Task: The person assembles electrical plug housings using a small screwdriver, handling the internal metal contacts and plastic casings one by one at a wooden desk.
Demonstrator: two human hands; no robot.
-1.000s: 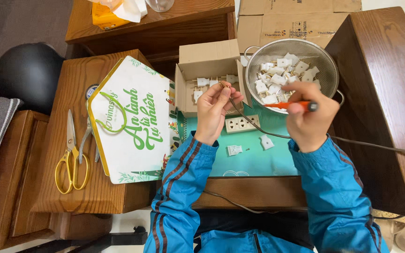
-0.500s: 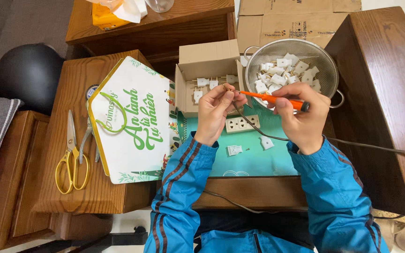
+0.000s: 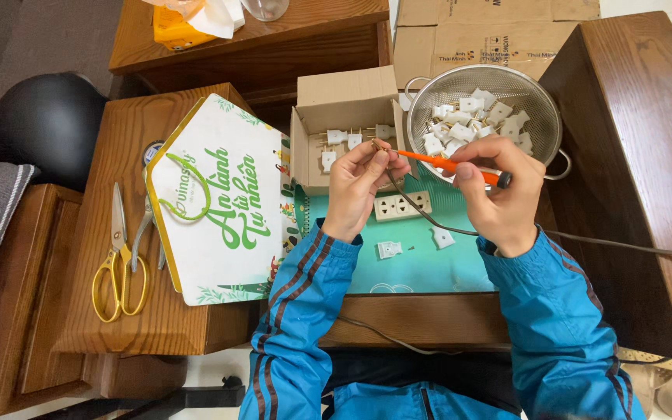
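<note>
Head view looks down on the left hand [image 3: 358, 187], its fingertips pinched together on a small metal piece [image 3: 377, 148] raised over the green mat [image 3: 421, 268]. Fingers of the right hand [image 3: 499, 194] are clamped around an orange screwdriver [image 3: 449, 164], whose tip meets that piece. Just below lies a white socket strip [image 3: 402, 206]. Behind stand a cardboard box [image 3: 336, 117] and a metal colander [image 3: 499, 82] of white plugs.

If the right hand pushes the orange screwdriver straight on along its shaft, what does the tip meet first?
The right hand aims the orange screwdriver left, at the small part pinched in the left hand's fingers. It probably meets that part first; depth is unclear.
</note>
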